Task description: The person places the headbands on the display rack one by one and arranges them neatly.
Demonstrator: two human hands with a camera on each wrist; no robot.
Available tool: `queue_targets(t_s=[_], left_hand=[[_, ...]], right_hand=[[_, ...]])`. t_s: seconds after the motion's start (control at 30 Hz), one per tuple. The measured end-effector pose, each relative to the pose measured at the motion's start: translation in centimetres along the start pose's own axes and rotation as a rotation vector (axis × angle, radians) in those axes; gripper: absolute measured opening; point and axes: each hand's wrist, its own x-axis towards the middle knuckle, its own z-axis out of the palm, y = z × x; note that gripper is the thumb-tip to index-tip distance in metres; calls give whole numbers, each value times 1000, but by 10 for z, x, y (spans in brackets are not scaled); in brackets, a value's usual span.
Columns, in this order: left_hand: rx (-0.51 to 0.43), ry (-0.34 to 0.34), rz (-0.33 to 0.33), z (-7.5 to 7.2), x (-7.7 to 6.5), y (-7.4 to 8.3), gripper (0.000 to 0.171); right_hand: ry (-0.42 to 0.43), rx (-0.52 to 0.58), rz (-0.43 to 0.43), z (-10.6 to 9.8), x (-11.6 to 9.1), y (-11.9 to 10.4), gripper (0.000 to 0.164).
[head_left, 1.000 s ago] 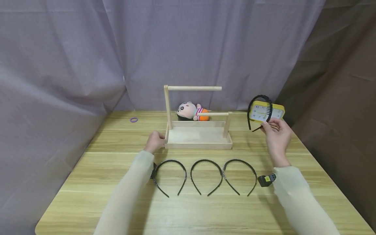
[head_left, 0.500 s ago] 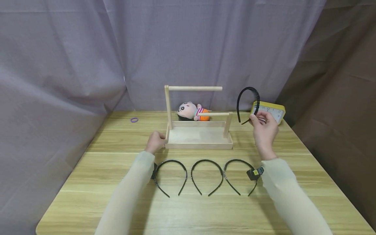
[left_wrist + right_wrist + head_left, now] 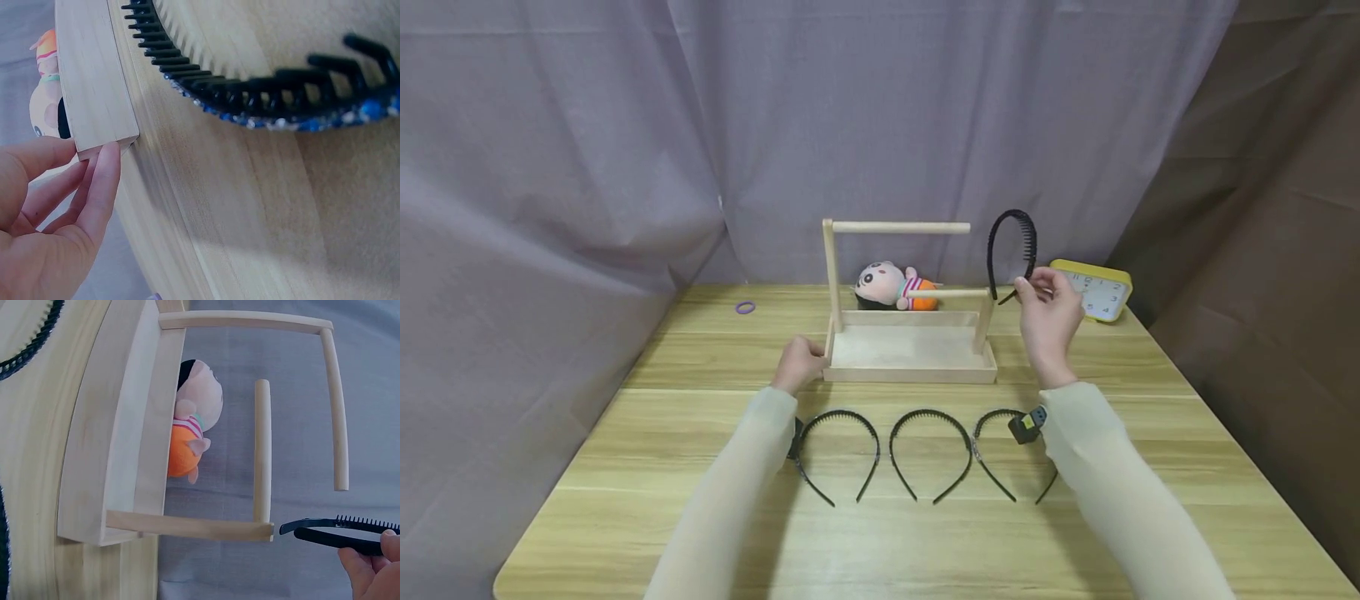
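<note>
My right hand [image 3: 1051, 325] pinches a black toothed headband [image 3: 1031, 237] near one end and holds it raised, beside the right post of a pale wooden display rack [image 3: 910, 376]. In the right wrist view, the headband's tips [image 3: 285, 527] are close to that post's top. My left hand [image 3: 800, 364] grips the front left corner of the rack's tray between thumb and fingers. Three more black headbands lie in a row before the rack: left [image 3: 838, 414], middle [image 3: 930, 413] and right [image 3: 996, 413]. The left wrist view shows blue and clear stones [image 3: 281, 119] on one.
The rack has a tall upper bar [image 3: 902, 227] and a lower bar [image 3: 947, 293], each with one free end. A plush doll [image 3: 880, 285] lies behind it. A yellow clock [image 3: 1101, 292] stands at the back right, and a purple ring [image 3: 745, 307] lies back left.
My right hand has carried the headband left and upward, away from in front of the clock and toward the rack's right post. The left hand stays on the tray's corner.
</note>
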Motion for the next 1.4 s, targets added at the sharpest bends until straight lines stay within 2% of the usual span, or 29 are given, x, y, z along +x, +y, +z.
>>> queue_targets(t_s=[0.17, 0.3, 0.43, 0.7, 1.0, 1.4], left_hand=[[-12, -1, -8, 3, 0, -1, 24], [-6, 3, -14, 5, 0, 0, 24], [-10, 4, -15, 6, 1, 3, 23], [11, -5, -22, 6, 1, 4, 23], [-43, -3, -36, 5, 3, 0, 25], [-55, -1, -41, 0, 2, -1, 21]], right_hand=[[1, -38, -5, 5, 3, -1, 14], [20, -107, -37, 8, 8, -3, 18], [42, -125, -68, 12, 14, -3, 19], [72, -90, -37, 22, 16, 4, 18], [66, 9, 6, 40, 11, 3, 20], [45, 14, 24, 55, 8, 8, 17]])
